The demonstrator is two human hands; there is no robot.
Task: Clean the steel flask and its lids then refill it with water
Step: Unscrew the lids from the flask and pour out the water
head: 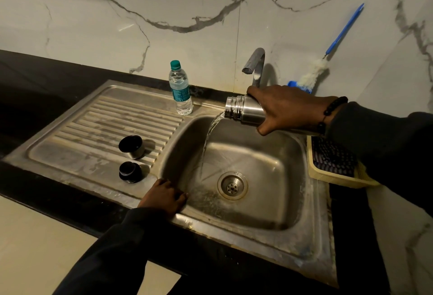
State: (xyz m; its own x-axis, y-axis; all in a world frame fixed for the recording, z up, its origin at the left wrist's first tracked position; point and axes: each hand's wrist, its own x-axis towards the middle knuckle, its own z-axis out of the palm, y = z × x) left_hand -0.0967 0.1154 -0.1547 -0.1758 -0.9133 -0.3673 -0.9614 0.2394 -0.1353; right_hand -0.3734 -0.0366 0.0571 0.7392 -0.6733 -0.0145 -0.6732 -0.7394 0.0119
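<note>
Now, seen from a head-worn camera, a person stands at a steel sink [290, 231] set in a dark counter [46, 79]. Their right hand [288, 107] is wrapped around a steel flask [243, 109], held tipped on its side above the back of the sink basin, mouth pointing left. Water [207, 140] streams from the open mouth down into the basin, landing just left of the drain [232, 185]. The left hand [164, 197] rests on the sink's front rim, fingers loosely curled over the edge and holding nothing.

On the ribbed draining board to the left of the basin sit the flask's two lids: a steel cup lid [131, 146] lying tilted with its dark inside showing, and nearer the front of the sink, a black stopper [130, 172].

A plastic water bottle [180, 88] with a green cap stands upright at the sink's back edge, left of the tap [255, 65]. Behind the sink, a blue-handled bottle brush [328, 48] leans against the marble wall. A cream basket [337, 177] sits at the sink's right side.
</note>
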